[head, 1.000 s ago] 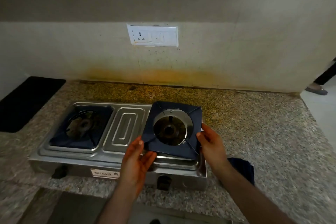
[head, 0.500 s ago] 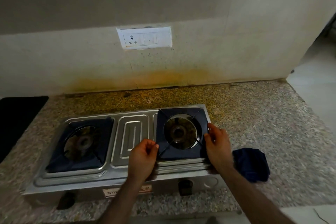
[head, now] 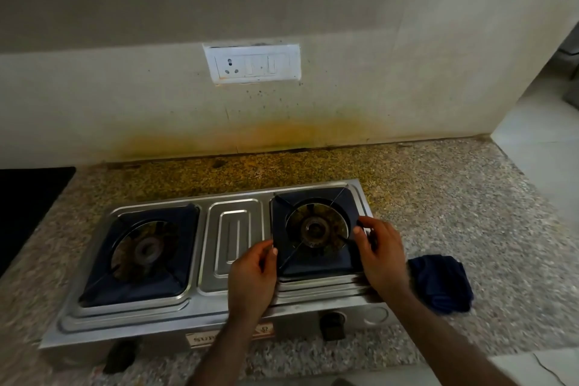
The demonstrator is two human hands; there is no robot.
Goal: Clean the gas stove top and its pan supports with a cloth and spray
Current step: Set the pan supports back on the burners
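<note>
A two-burner steel gas stove (head: pixel 233 235) sits on the speckled granite counter (head: pixel 470 213). Its right pan support (head: pixel 313 263), dark blue and square, lies flat in its recess around the burner. My left hand (head: pixel 252 273) pinches that support's left edge. My right hand (head: pixel 380 247) grips its right edge with curled fingers. The left pan support (head: pixel 144 285) rests in its own recess, untouched. A crumpled dark blue cloth (head: pixel 440 282) lies on the counter just right of the stove, behind my right wrist. No spray bottle is in view.
A stained wall with a white switch and socket plate (head: pixel 252 63) rises behind the stove. A black surface (head: pixel 28 200) sits at the counter's far left. Two black knobs (head: pixel 332 324) stick out of the stove's front. The counter ends at the right, with pale floor beyond.
The right pan support, held tilted above the stove a second ago, has come down into its recess. Both hands stay on its edges.
</note>
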